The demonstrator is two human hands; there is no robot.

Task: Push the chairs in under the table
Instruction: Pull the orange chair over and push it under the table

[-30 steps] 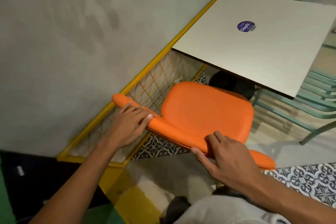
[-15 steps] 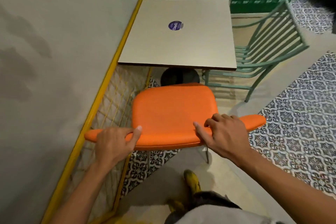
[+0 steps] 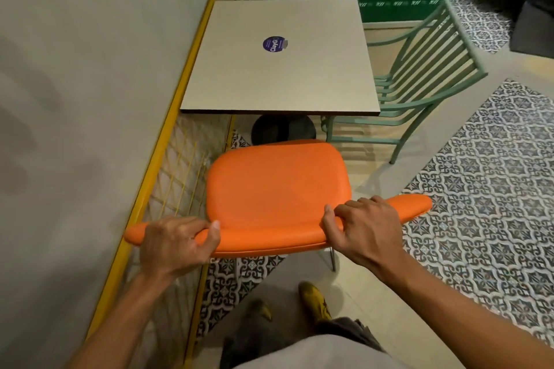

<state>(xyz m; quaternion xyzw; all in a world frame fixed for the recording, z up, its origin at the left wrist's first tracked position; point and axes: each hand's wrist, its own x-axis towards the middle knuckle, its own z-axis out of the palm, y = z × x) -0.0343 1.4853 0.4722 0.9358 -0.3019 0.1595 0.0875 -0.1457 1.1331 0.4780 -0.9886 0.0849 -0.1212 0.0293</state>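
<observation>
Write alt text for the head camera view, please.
Both hands, left hand and right hand, grip the backrest of an orange chair facing a square table; its seat is not under it. A green chair stands at the table's right.

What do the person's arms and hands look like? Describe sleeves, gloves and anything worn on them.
Both forearms are bare, with no sleeve in view. The left hand and right hand wear no gloves, and no rings, watch or wristband show. Fingernails are short and unpainted.
</observation>
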